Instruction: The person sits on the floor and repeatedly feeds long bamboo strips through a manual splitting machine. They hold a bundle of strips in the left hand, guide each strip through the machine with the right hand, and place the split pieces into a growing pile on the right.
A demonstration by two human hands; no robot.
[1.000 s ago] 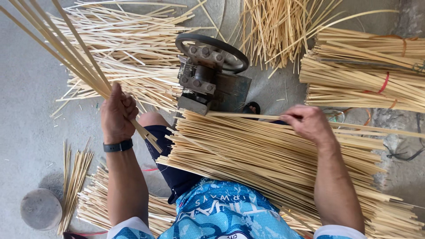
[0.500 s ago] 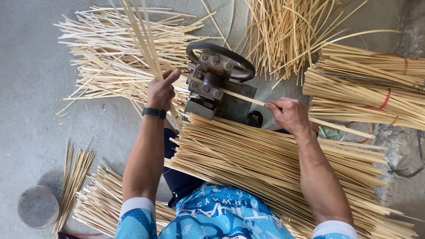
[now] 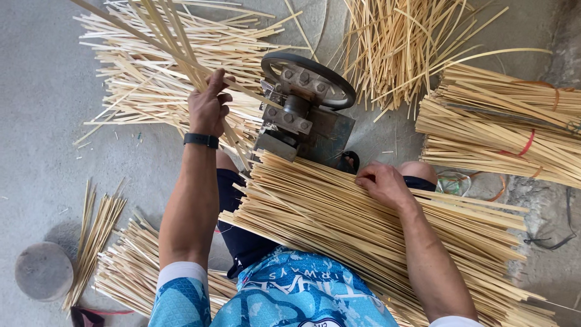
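Bamboo strips are covering most of the concrete floor. The largest stack is lying across the person's lap, running toward four o'clock. Tied bundles are sitting at three o'clock, looser heaps are spreading at eleven and a tangled heap at one. Judging by the full lap stack, much is waiting to be handled. A metal machine with a hand wheel is standing at twelve. The left hand is closing around a fan of strips, lifted toward eleven. The right hand is resting on the lap stack, fingers curled; whether it is gripping anything, I cannot tell. No container is showing contents; a round grey block is sitting at eight.
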